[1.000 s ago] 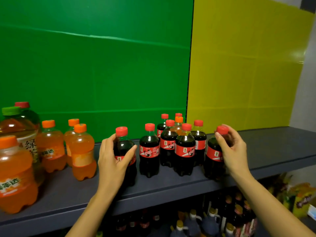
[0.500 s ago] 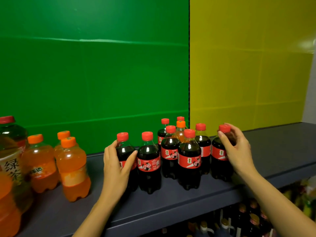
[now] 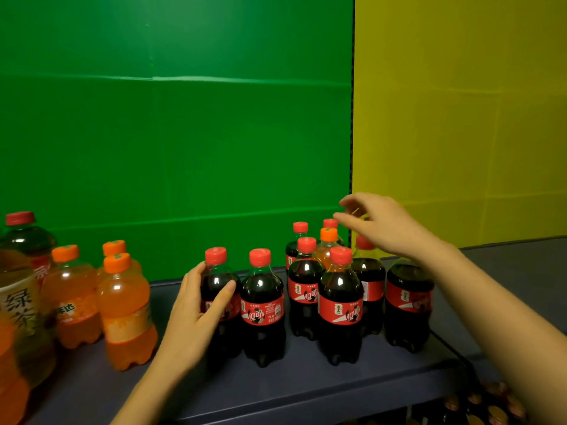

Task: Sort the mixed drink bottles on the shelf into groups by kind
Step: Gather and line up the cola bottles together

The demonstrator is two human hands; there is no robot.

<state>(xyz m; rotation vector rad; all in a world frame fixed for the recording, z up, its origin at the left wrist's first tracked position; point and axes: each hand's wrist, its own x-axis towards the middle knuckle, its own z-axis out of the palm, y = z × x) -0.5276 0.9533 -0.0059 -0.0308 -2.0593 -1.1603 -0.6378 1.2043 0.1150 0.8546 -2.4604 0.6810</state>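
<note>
Head view: the left hand (image 3: pixel 196 311) grips the leftmost cola bottle (image 3: pixel 218 279) on the shelf (image 3: pixel 306 384). The right hand (image 3: pixel 386 228), fingers loose and holding nothing, hovers over the stray orange bottle (image 3: pixel 328 236), seemingly wedged among colas. Best to pinch its cap and lift straight up. Half a second earlier, that hand clasped the rightmost cola bottle (image 3: pixel 409 299).

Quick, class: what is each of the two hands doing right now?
Left hand: holding the leftmost cola bottle, fingers curled round it.
Right hand: open, holding nothing.
</note>
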